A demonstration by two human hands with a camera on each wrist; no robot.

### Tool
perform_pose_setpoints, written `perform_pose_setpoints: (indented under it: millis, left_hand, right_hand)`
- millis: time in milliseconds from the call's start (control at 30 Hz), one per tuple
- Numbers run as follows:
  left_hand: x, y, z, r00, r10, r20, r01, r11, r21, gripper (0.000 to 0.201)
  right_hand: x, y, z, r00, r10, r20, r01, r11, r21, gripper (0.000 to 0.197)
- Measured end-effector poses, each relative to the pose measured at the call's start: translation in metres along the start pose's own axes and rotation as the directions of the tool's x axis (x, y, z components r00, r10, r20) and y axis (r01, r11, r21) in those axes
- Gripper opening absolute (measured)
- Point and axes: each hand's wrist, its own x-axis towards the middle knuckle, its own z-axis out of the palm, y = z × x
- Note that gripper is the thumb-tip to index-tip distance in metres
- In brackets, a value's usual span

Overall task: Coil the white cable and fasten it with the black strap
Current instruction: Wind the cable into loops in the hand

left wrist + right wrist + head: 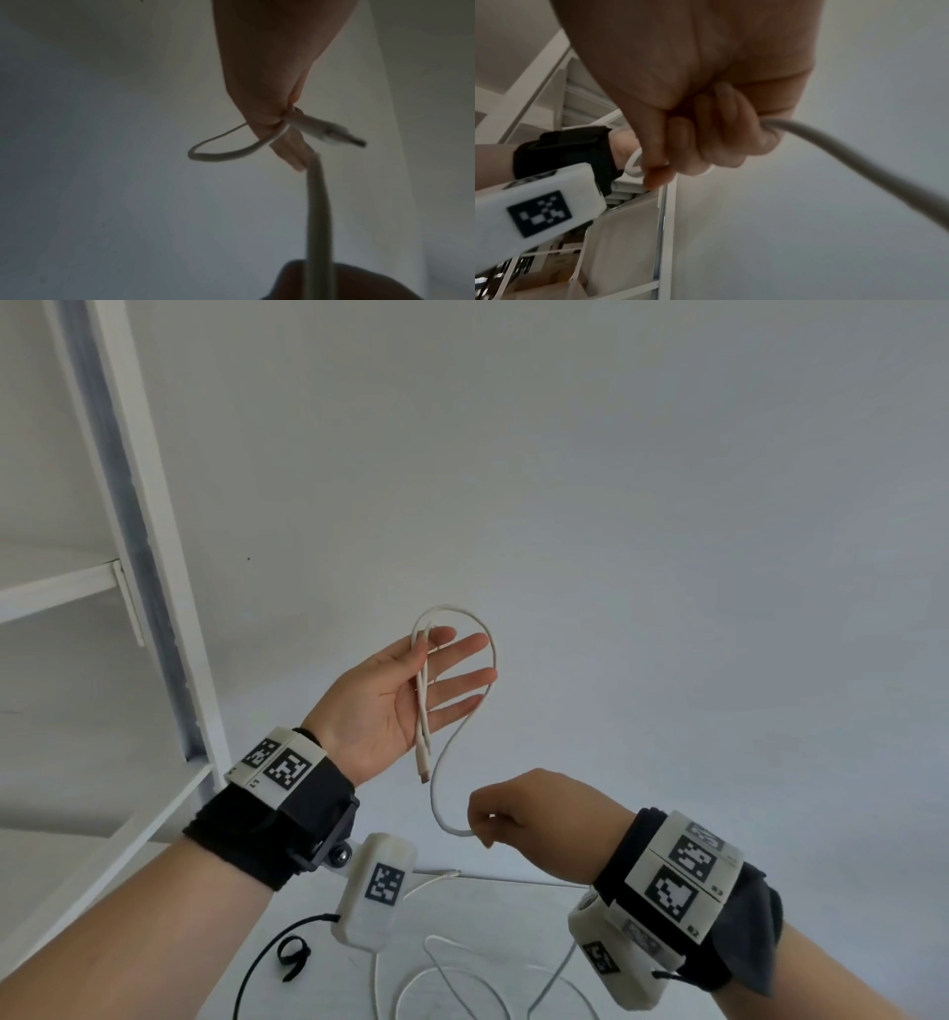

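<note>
Nearest the camera, slack of the white cable (452, 983) lies looped on the white desk (667, 557) w/ the black strap (292, 958) loose at its left, below both wrists. Above, the right hand (518, 809) has its grip curled tight round the cable, fingers (706, 140) closed on it. Farther out, the left hand (395, 701) is raised palm-up, fingers straight, thumb pressing a small cable loop and its plug (342, 138) vs. the palm; a white shelf frame (149, 546) stands at far left.
</note>
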Motion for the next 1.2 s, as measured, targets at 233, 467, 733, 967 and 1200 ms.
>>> perform_pose_setpoints:
  millis: [233, 467, 733, 967, 1200]
  left_hand:
    - [-0.007, 0.001, 0.001, 0.998, -0.025, -0.057, 0.022, 0.998, -0.061, 0.021]
    - [-0.012, 0.002, 0.003, 0.99, -0.132, 0.054, 0.142, 0.892, -0.43, 0.017]
    - [-0.015, -0.006, 0.011, 1.0, 0.002, -0.021, -0.003, 0.997, -0.073, 0.027]
    - [-0.025, -0.014, 0.002, 0.998, -0.066, 0.006, 0.057, 0.9, 0.431, 0.038]
    - [-0.035, -0.022, 0.002, 0.979, -0.202, -0.019, 0.182, 0.829, 0.529, 0.028]
  right_hand:
    - [0.004, 0.016, 0.007, 0.962, 0.227, -0.151, -0.151, 0.904, 0.401, 0.031]
    - [0.016, 0.028, 0.035, 0.904, 0.425, 0.05, -0.421, 0.862, 0.283, 0.03]
    - [-0.005, -0.028, 0.042, 0.96, 0.092, 0.264, -0.103, 0.994, 0.03, 0.026]
    - [-0.019, -0.02, 0.009, 0.998, -0.047, 0.052, 0.048, 0.999, 0.001, 0.024]
    - [-0.024, -0.012, -0.024, 0.984, -0.053, -0.172, 0.055, 0.998, 0.007, 0.025]
